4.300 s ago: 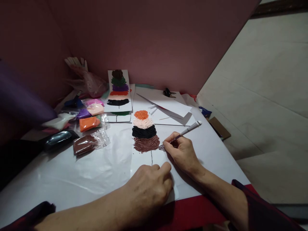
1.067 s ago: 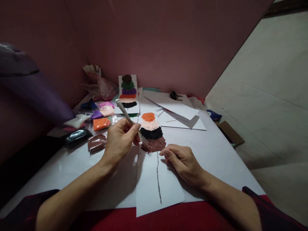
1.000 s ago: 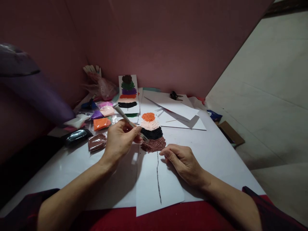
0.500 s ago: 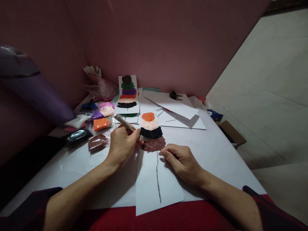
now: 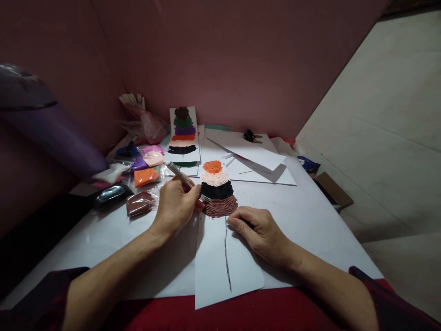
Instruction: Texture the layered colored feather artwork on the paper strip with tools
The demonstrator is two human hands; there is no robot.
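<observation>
A white paper sheet (image 5: 213, 262) lies in front of me with a dark stem line and stacked clay bands (image 5: 217, 188) of orange, peach, black and brown. My left hand (image 5: 175, 207) pinches a striped-handled tool (image 5: 179, 174), its metal tip touching the left edge of the brown band. My right hand (image 5: 262, 232) rests on the paper just right of the stem, fingers curled and pressing the sheet down, nothing visible in them.
Bags of coloured clay (image 5: 144, 177) and a dark glossy object (image 5: 110, 194) lie at the left. A finished clay picture (image 5: 182, 133) leans against the pink wall. Loose white sheets (image 5: 255, 161), keys (image 5: 250, 136) and a cardboard box (image 5: 334, 188) sit at the right.
The tool passed from my right hand to my left hand. My right hand came to rest on the paper. The tool's tip shifted slightly along the brown band's left edge.
</observation>
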